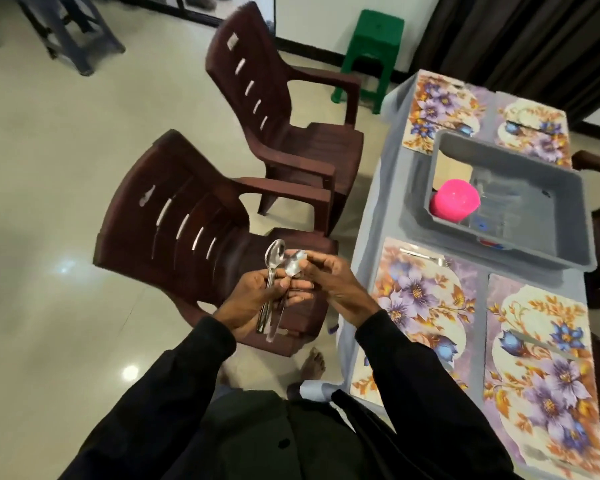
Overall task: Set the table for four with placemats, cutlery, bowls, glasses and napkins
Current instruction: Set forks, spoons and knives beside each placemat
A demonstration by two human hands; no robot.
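I am sorting cutlery beside the surface (378,188), and the step in hand looks like pulling one spoon free to lay on the near placemat (420,299). To do it well, I judge I should keep the bundle clamped low on the handles, draw the single piece straight up and out so nothing else drags loose, then carry it over the brown chair (194,230) to the mat. The left hand (257,303) has its grip closed around a bundle of spoons (269,299), handles running down past the palm and one bowl standing clear above the fingers. The right hand (329,285) pinches the upper end of a separate shiny piece (293,266) between thumb and fingertips, the other fingers loosely curled; whether that piece has left the bundle I cannot tell. Four floral placemats lie on the surface, and a fork (426,256) rests near the far edge of the near one. The grey tub (520,168) sits between the mats, holding a pink bowl (454,200) and what seem to be glasses.
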